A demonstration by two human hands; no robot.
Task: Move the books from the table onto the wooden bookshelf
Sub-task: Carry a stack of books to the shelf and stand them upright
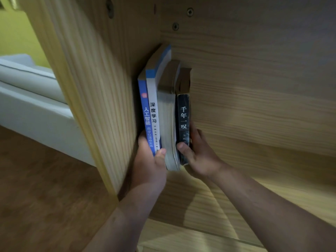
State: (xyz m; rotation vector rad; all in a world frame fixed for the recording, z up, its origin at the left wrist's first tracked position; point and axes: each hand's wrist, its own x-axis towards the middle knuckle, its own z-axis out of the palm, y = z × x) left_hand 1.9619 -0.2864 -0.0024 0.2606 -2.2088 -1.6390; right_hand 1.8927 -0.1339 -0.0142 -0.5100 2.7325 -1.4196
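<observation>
Your left hand (148,160) and right hand (195,155) clamp four upright books (163,113) between them inside the bookshelf (254,88) (most fingers hidden behind covers), pressed against its left wall.

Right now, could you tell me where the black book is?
The black book stands upright at the right end of the row inside the bookshelf, beside a book showing its page edges, gripped by the right hand.
</observation>
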